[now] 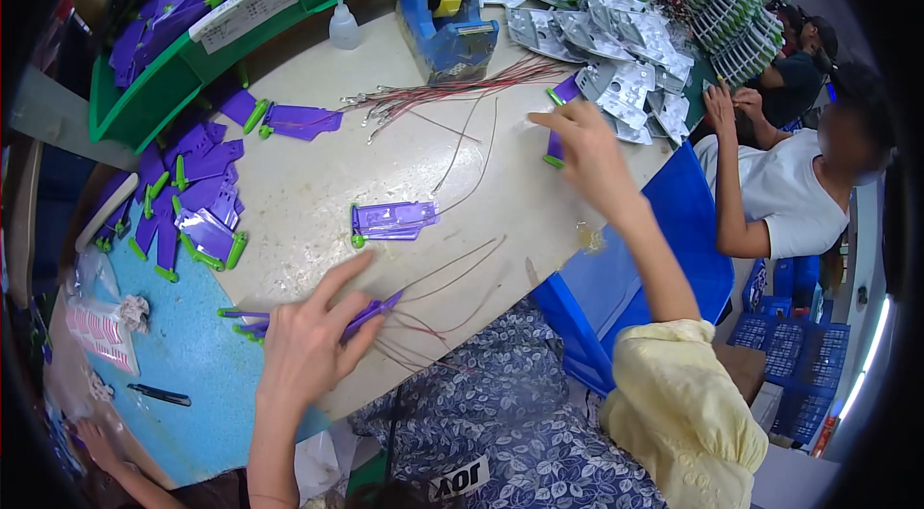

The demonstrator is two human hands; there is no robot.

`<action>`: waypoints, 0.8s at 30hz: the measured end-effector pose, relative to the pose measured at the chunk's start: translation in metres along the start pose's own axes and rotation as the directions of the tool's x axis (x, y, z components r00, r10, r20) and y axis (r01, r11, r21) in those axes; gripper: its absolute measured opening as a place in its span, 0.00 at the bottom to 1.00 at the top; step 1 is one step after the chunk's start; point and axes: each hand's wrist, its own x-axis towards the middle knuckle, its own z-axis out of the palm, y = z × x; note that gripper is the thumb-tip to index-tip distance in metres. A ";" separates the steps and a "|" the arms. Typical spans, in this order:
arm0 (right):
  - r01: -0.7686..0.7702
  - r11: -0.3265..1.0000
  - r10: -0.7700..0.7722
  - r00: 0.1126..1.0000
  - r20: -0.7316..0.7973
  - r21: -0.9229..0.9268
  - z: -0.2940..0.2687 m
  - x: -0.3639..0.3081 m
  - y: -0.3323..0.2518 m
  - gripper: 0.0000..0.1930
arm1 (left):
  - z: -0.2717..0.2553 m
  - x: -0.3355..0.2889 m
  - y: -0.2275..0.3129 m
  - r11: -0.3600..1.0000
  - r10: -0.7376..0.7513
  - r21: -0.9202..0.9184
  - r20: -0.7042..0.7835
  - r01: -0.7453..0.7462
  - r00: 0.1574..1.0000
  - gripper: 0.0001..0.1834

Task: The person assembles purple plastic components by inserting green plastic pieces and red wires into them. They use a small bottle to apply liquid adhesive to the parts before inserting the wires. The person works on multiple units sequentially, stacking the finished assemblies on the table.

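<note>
My left hand point(313, 341) is low in the view, its index finger raised. Its thumb and another finger close around thin purple plastic parts point(371, 317) with green ends, and thin wires run off to the right. My right hand point(589, 151), slightly blurred, is at the right side of the table with its index finger stretched out and nothing visible in it. Beneath it is a purple part with green ends point(555, 145), partly hidden by the hand. Another purple part point(393, 220) lies flat mid-table, a wire across it. A bundle of red and dark wires point(433, 97) lies beyond.
Purple parts point(207, 177) are piled at left below a green bin point(144, 114). A blue tape dispenser point(452, 47), a dropper bottle point(344, 26) and silver metal plates point(616, 76) stand farther back. A utility knife point(159, 394) lies at left. A co-worker point(784, 177) sits at right.
</note>
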 end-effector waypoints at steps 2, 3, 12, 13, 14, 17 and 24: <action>-0.051 0.998 0.048 0.997 0.060 0.040 -0.003 -0.012 0.035 0.21 | 0.002 0.018 0.004 1.000 -0.010 -0.018 -0.007 0.009 1.000 0.11; -0.055 0.995 0.048 0.996 0.079 0.081 -0.004 -0.010 0.041 0.19 | 0.002 0.026 0.004 1.000 -0.024 -0.021 -0.013 0.023 1.000 0.11; -0.315 0.543 0.077 0.942 0.328 0.778 0.024 0.015 -0.109 0.10 | -0.001 0.002 0.008 0.990 0.023 0.137 0.068 -0.032 0.997 0.11; -0.336 0.547 0.085 0.933 0.349 0.767 0.033 0.018 -0.116 0.10 | 0.001 0.002 0.008 0.987 0.036 0.155 0.037 -0.041 0.999 0.11; -0.355 0.549 0.090 0.925 0.369 0.756 0.039 0.024 -0.121 0.09 | 0.001 0.002 0.007 0.983 0.046 0.175 0.004 -0.046 0.999 0.12; -0.306 0.626 0.085 0.941 0.327 0.717 0.058 0.031 -0.131 0.09 | 0.007 0.008 0.004 0.970 0.016 0.244 -0.015 -0.012 1.000 0.13; 0.071 0.889 -0.124 0.988 0.089 0.452 0.064 0.024 -0.150 0.16 | 0.010 0.015 -0.008 0.987 -0.014 0.158 -0.019 0.017 1.000 0.13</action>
